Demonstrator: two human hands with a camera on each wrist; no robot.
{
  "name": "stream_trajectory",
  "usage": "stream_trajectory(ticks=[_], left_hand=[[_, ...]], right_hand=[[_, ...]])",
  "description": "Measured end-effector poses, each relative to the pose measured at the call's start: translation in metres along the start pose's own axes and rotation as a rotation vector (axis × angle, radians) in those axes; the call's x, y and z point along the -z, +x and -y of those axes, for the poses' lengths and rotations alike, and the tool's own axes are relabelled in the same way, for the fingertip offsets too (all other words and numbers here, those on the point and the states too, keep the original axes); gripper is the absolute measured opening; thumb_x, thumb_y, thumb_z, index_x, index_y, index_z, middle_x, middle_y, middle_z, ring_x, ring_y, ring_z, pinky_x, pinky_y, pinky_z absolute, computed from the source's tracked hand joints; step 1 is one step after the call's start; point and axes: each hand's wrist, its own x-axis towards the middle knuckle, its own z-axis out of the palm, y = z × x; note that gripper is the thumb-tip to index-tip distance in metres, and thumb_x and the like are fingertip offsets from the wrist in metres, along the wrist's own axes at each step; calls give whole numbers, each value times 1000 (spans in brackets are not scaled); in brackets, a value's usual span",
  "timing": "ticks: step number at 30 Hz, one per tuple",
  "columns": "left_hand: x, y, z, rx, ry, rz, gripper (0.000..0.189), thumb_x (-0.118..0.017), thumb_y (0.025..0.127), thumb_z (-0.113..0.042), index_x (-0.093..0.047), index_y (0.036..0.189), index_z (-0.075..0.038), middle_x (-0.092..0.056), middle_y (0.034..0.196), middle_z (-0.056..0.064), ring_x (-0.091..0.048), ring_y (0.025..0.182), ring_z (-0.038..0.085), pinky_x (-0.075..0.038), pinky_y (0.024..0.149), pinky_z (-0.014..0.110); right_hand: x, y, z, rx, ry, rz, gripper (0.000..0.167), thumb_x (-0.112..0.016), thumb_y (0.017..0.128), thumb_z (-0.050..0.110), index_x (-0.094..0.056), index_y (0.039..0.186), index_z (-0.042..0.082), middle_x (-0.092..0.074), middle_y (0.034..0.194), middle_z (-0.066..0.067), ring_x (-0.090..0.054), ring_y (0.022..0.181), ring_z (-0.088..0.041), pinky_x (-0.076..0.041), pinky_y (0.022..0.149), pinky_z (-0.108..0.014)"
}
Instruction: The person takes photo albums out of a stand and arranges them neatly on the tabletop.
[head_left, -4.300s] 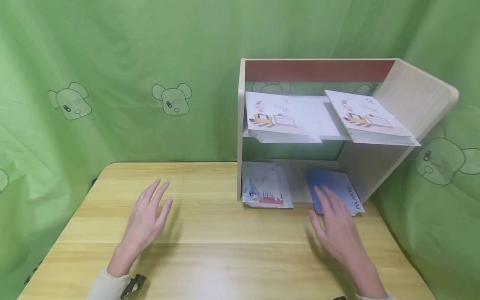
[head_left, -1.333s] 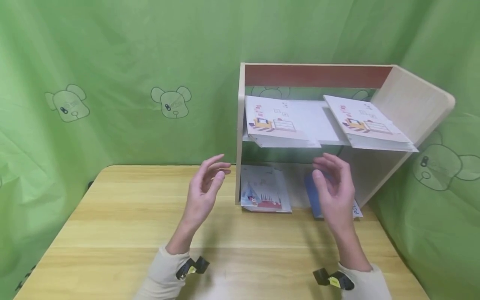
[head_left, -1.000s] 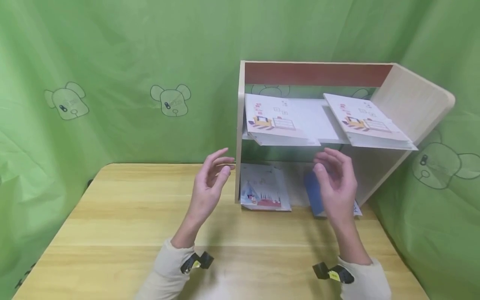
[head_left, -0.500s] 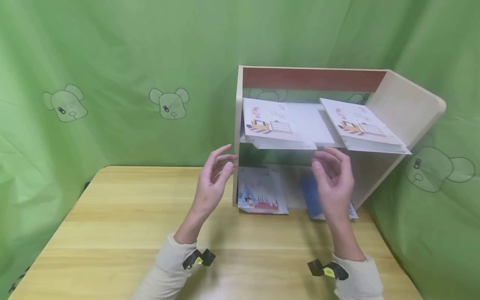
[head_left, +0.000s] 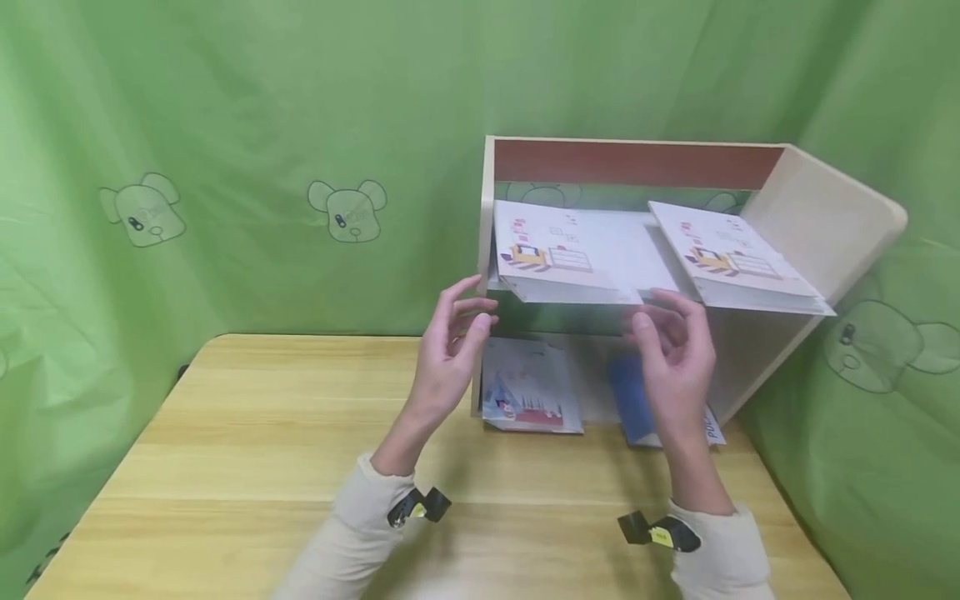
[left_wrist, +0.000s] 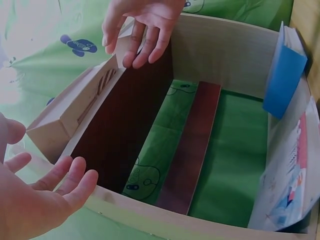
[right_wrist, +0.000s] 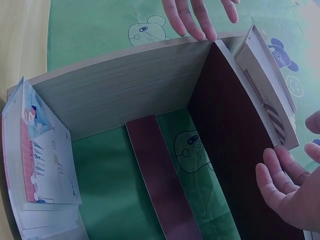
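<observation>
"Looking around the hands, what else is there?"

"A green curtain (head_left: 255, 108) printed with bear heads hangs behind and on both sides. The wood-grain table (head_left: 262, 425) fills the foreground, and black mounts (head_left: 663, 533) sit at both cuffs."

"What stands in the way?"

"Mostly the right hand (head_left: 678, 367): it covers part of the blue book (head_left: 630, 396) in the lower compartment, so only the start of its lettering shows. The left hand (head_left: 450, 358) hides some of the left side panel (head_left: 487, 200)."

"Do they grip anything?"

"Both are empty, fingers loosely curved, thumbs apart from them. They are raised near the upper board's front edge; whether a fingertip touches it, I cannot tell."

"And the bookshelf (head_left: 817, 217)?"

"It stands on the table, right of centre, toward the far side. Pale wood, two levels, a red strip (head_left: 637, 162) along the top at the back, curtain visible beneath that."

"How do the books look?"

"On the upper board lie the left white book (head_left: 551, 242) and the right white book (head_left: 735, 250), with matching orange-and-red drawings. Both jut past the front edge, the right one slanted. Below, at the left, lies a picture book (head_left: 528, 387) with a blue and red scene."
</observation>
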Motion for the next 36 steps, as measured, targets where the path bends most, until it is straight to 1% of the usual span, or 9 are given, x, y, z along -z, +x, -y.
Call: stream_trajectory(ticks=[3, 7, 9, 13, 16, 19, 26, 31, 36], left_hand=[[-2, 3, -3, 4, 9, 10, 47, -54, 107, -19, -44, 152, -21, -64, 129, 10, -65, 115, 28, -56, 100, 46], [-3, 8, -4, 17, 22, 22, 47, -54, 107, -21, -43, 153, -23, -65, 129, 10, -66, 113, 25, -56, 100, 42], [-4, 11, -4, 18, 25, 28, 48, -54, 107, -21, -43, 153, -23, -65, 129, 11, -67, 113, 26, -56, 100, 41], [-4, 15, -4, 24, 25, 42, 48, -53, 107, -20, -42, 153, -26, -65, 130, 11, -66, 114, 31, -55, 101, 41], [-5, 16, -4, 42, 17, 52, 48, -52, 108, -19, -42, 153, -28, -66, 129, 9, -67, 113, 29, -55, 102, 41], [-4, 17, -3, 54, 13, 55, 48, -51, 108, -18, -42, 153, -29, -67, 127, 11, -67, 111, 27, -56, 99, 40], [-7, 18, -6, 61, -2, 61, 48, -50, 109, -20, -41, 154, -30, -66, 127, 11, -69, 107, 28, -60, 91, 39], [-11, 18, -7, 82, -22, 55, 47, -49, 109, -22, -40, 154, -31, -68, 122, 13, -71, 104, 28, -62, 88, 40], [-17, 24, -9, 95, -56, 26, 46, -45, 111, -26, -37, 155, -31, -66, 125, 16, -71, 102, 33, -61, 88, 46]], right_hand=[[-2, 2, 0, 1, 19, -14, 35, -67, 98, 2, -59, 131, -3, -70, 106, -21, -71, 88, -25, -62, 78, -26], [-6, 4, 1, -27, 9, -26, 34, -67, 98, 5, -59, 131, -1, -71, 104, -19, -73, 87, -27, -63, 77, -29], [-7, 5, 2, -43, -6, -29, 34, -67, 98, 7, -60, 131, 0, -72, 104, -18, -74, 86, -27, -63, 77, -30], [-9, 8, 2, -55, 0, -35, 33, -67, 98, 7, -60, 130, 0, -71, 104, -18, -74, 84, -26, -63, 76, -31], [-10, 9, 2, -68, 17, -44, 33, -67, 98, 6, -61, 129, 0, -70, 104, -19, -74, 82, -25, -63, 74, -31], [-12, 10, 3, -80, 22, -50, 32, -68, 98, 5, -61, 129, 0, -70, 105, -18, -74, 80, -23, -63, 73, -31], [-14, 12, 6, -89, 64, -54, 33, -69, 97, 5, -61, 129, -1, -69, 105, -20, -75, 79, -24, -63, 74, -34], [-16, 12, 8, -101, 64, -56, 33, -70, 96, 6, -62, 127, -2, -71, 101, -20, -75, 75, -24, -64, 71, -35], [-20, 16, 9, -116, 73, -46, 35, -73, 95, 6, -62, 126, -2, -72, 100, -21, -75, 72, -26, -64, 71, -37]])
